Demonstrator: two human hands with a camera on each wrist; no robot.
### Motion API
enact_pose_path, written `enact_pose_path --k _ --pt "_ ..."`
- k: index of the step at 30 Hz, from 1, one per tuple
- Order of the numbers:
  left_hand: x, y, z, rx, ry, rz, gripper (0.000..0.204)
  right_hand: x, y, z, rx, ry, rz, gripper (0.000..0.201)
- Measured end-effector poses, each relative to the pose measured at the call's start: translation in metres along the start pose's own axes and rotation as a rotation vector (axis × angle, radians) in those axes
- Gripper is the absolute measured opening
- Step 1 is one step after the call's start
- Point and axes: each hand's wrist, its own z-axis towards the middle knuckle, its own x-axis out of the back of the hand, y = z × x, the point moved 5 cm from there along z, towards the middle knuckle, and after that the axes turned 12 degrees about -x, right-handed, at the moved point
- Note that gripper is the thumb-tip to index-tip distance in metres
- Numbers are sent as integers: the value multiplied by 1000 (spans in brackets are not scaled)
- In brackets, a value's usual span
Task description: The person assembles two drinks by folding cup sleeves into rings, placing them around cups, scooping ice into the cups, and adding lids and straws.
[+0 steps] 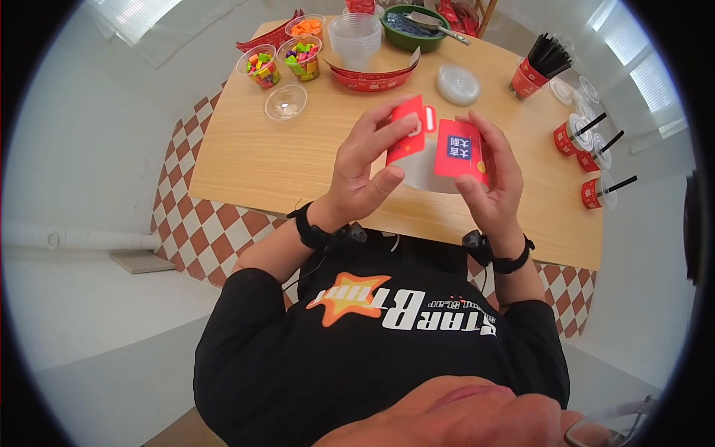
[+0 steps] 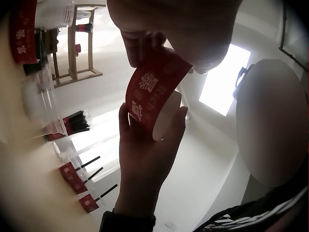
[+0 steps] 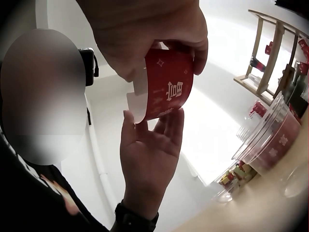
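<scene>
Between both hands, above the near part of the table, is a red printed paper cup sleeve (image 1: pixel 456 149), bent into an open curve with its pale inner face showing. The left hand (image 1: pixel 363 160) pinches one end between thumb and fingers. At the other end, the right hand (image 1: pixel 497 177) grips with its thumb in front and fingers behind. The right wrist view shows the curved outer face of the sleeve (image 3: pixel 169 87) with light lettering. From the left wrist, the sleeve (image 2: pixel 152 92) appears with its two ends apart.
Cups of coloured pieces (image 1: pixel 302 61), stacked clear cups (image 1: pixel 354 37) and red paper trays (image 1: pixel 372 80) stand toward the back. Clear lids (image 1: pixel 458 84) lie behind the hands. A green bowl (image 1: pixel 406 37) is beyond. Rightward are a straw holder (image 1: pixel 527 80) and sleeved cups with straws (image 1: pixel 590 195).
</scene>
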Motion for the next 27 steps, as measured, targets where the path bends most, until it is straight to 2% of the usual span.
enact_pose_path --k 2,6,8,18,21,23,27 --pt "-6 9 9 -56 -240 169 46 -2 3 -2 -77 -20 157 91" --pt "-6 13 11 -32 -356 242 39 -2 -4 -3 -30 -52 140 98" --pt "-9 16 13 -97 -453 336 38 -3 -8 -5 -9 -71 69 102" --pt "-7 19 18 -88 -507 356 32 -4 -9 -5 -29 -77 79 102" --pt "-9 23 21 -156 -562 443 43 -4 -10 -6 -24 -72 78 100" --pt "-10 27 24 -135 -513 469 31 -5 -11 -6 -15 -74 42 98" --pt "-11 30 26 -168 -512 493 32 -5 -14 -8 -18 -77 42 96"
